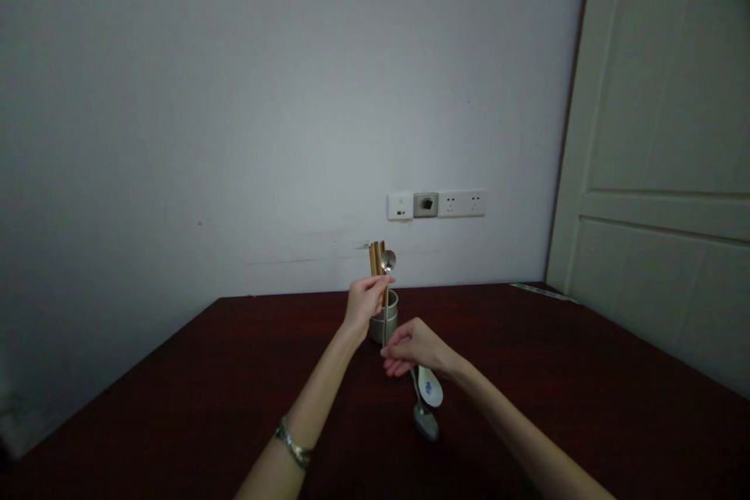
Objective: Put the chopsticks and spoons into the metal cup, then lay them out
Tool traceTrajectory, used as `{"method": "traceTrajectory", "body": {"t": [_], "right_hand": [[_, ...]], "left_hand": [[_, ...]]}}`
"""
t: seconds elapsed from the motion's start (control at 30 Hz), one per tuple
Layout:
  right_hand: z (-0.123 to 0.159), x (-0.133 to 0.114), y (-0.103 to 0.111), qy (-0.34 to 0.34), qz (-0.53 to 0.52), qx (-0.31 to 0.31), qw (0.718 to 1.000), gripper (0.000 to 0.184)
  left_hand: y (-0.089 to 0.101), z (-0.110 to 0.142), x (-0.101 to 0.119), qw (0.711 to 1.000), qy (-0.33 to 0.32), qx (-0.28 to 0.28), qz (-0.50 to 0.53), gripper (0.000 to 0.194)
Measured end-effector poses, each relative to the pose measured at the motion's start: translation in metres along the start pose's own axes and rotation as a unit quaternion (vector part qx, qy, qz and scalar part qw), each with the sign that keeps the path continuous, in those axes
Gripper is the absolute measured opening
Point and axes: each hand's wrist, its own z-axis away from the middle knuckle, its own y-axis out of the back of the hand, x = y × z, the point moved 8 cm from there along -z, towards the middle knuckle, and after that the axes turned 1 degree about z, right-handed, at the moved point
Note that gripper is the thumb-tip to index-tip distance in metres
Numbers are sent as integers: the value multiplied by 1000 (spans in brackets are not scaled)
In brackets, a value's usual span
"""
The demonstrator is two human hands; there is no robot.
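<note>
A long-handled metal spoon stands upright in front of a grey utensil holder, its bowl at the top. Just under the bowl, my left hand is closed on the spoon's neck. My right hand pinches the lower end of the same handle. Several golden chopsticks rise from the holder, partly hidden by my left hand. Below my right hand, a white spoon with a blue mark and a dark metal spoon lie side by side on the table; their handles run under the hand.
The dark red table reaches back to a pale wall. Wall sockets sit above the table's back edge. A whitish panelled door stands at the right, and a thin strip lies near the back right corner.
</note>
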Motion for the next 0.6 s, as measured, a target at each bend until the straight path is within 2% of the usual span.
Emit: {"method": "traceTrajectory", "body": {"t": [0.17, 0.33, 0.5, 0.6], "right_hand": [[-3, 5, -4, -6, -4, -5, 1000, 27], [-8, 11, -2, -2, 0, -5, 1000, 27], [-6, 8, -2, 2, 0, 0, 1000, 29], [-2, -2, 11, 26, 5, 1, 1000, 34]], "left_hand": [[1, 0, 2, 998, 7, -23, -66, 44], [6, 1, 9, 989, 7, -36, -146, 38], [13, -1, 16, 986, -5, -19, -166, 32], [22, -10, 26, 987, -29, 10, -156, 31]]}}
